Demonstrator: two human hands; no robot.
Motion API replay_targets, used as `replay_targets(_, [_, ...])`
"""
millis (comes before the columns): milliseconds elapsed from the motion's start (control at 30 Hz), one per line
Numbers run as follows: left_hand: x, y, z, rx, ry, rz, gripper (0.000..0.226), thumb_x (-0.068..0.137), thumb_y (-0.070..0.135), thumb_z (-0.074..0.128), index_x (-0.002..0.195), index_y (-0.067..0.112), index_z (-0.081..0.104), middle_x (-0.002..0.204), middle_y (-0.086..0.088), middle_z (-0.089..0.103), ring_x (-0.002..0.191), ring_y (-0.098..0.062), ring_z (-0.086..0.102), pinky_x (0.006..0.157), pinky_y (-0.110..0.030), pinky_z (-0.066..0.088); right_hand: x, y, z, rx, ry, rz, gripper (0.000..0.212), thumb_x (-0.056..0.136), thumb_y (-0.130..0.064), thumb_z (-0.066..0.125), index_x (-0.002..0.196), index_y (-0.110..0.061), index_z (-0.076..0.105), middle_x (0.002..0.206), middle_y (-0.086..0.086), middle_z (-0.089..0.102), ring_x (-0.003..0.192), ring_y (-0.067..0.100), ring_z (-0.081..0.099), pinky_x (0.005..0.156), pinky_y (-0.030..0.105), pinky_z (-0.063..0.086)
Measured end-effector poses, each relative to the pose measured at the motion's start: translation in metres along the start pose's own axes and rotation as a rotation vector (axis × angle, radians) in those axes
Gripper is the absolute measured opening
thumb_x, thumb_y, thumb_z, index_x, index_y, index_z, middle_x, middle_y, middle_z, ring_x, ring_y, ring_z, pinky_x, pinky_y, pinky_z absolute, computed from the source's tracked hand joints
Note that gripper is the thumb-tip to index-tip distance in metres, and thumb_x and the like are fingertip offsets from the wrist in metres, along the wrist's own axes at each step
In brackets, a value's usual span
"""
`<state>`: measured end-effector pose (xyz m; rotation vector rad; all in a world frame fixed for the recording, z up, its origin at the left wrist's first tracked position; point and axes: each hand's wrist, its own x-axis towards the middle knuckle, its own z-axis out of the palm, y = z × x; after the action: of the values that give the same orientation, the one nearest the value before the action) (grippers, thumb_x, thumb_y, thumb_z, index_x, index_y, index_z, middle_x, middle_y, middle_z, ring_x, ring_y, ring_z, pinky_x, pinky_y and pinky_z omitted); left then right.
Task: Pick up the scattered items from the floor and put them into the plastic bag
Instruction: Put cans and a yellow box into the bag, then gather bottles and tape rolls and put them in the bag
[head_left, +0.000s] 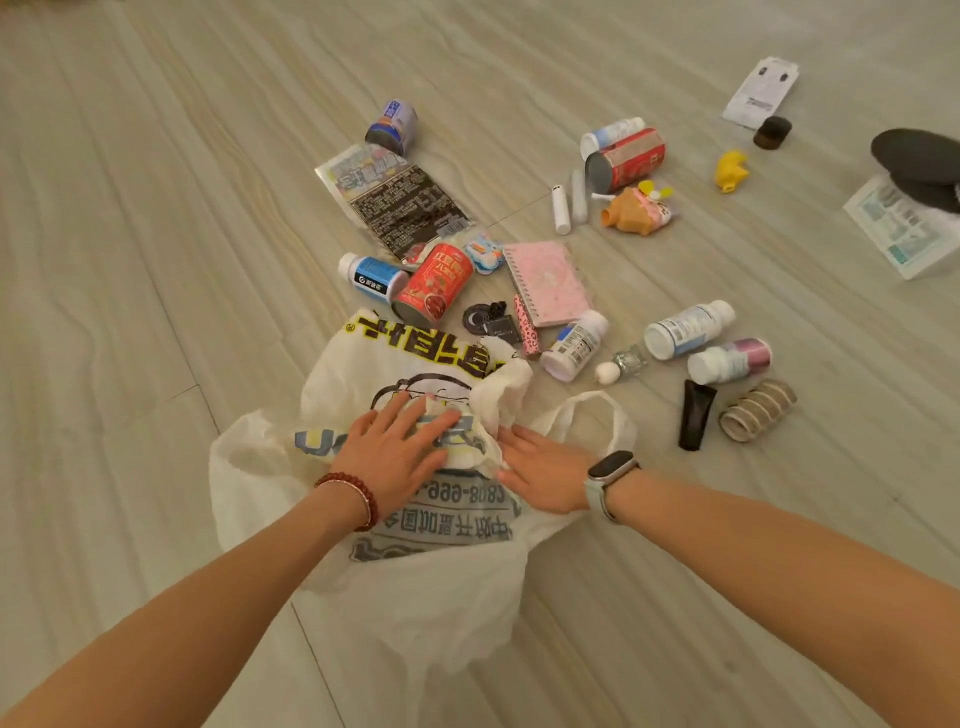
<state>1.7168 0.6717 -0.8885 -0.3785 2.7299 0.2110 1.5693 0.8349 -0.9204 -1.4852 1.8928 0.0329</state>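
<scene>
Both hands press flat, fingers spread, on the white plastic bag (395, 525) lying on the floor (156, 260): left hand (397, 449), right hand (545, 470). Just beyond lie a red can (434, 285), pink notebook (548, 280) and white bottles (685, 328).

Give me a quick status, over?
Left hand and right hand flat on the plastic bag, holding nothing. Cans, bottles, notebook on floor. Nothing in the way.

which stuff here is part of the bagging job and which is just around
Part of the job: plastic bag, left hand, right hand, red can, pink notebook, white bottle, black tube.
Just around: bead bracelet, watch, floor.
</scene>
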Motion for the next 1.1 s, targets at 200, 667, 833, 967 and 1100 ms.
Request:
replay_targets(200, [-0.045, -0.005, 0.018, -0.004, 0.087, -0.079, 0.052, 0.093, 0.053, 0.002, 0.132, 0.037, 0.033, 0.135, -0.004, 0.053, 0.123, -0.031, 0.051, 0.092, -0.050, 0.046, 0.000, -0.024, 0.017, -0.125, 0.008, -0.063, 0.059, 0.097, -0.040, 0.023, 0.146, -0.020, -0.005, 0.157, 0.006, -0.001, 0.144, 0.026, 0.000, 0.117, 0.046, 0.015])
replay_targets(667, [0.047, 0.037, -0.065, -0.183, 0.454, 0.041, 0.038, 0.083, 0.042, 0.035, 0.104, 0.016, 0.054, 0.122, -0.010, 0.058, 0.119, -0.030, 0.052, 0.101, -0.051, 0.037, -0.032, 0.051, -0.075, -0.042, 0.789, 0.283, 0.041, 0.089, -0.028, 0.044, 0.129, -0.020, 0.047, 0.129, 0.008, 0.053, 0.118, 0.025, 0.044, 0.087, 0.042, 0.048])
replay_targets(833, [0.094, 0.054, -0.072, -0.163, 0.295, -0.003, 0.060, 0.084, 0.051, 0.021, 0.129, 0.020, 0.045, 0.137, 0.000, 0.045, 0.129, -0.021, 0.038, 0.105, -0.040, 0.029, 0.004, 0.081, -0.071, 0.079, 0.422, 0.500, 0.082, 0.080, -0.061, 0.051, 0.145, -0.032, 0.010, 0.155, 0.011, -0.001, 0.143, 0.031, 0.001, 0.114, 0.049, 0.012])
replay_targets(967, [0.134, 0.068, -0.071, -0.195, 0.213, -0.102, 0.038, 0.093, 0.039, 0.037, 0.123, 0.020, 0.051, 0.132, 0.000, 0.049, 0.125, -0.020, 0.040, 0.101, -0.039, 0.031, 0.004, 0.083, -0.050, 0.043, 0.568, 0.438, 0.071, 0.076, -0.050, 0.059, 0.136, -0.024, 0.031, 0.142, 0.016, 0.025, 0.126, 0.034, 0.033, 0.106, 0.044, 0.027])
replay_targets(1100, [0.174, 0.079, -0.054, -0.324, 0.151, -0.407, 0.039, 0.090, 0.042, 0.042, 0.110, 0.013, 0.057, 0.124, -0.011, 0.052, 0.117, -0.028, 0.045, 0.096, -0.041, 0.036, -0.007, 0.088, -0.023, -0.021, 0.654, 0.321, 0.067, 0.067, -0.051, 0.058, 0.125, -0.024, 0.040, 0.131, 0.019, 0.045, 0.120, 0.036, 0.048, 0.110, 0.051, 0.020])
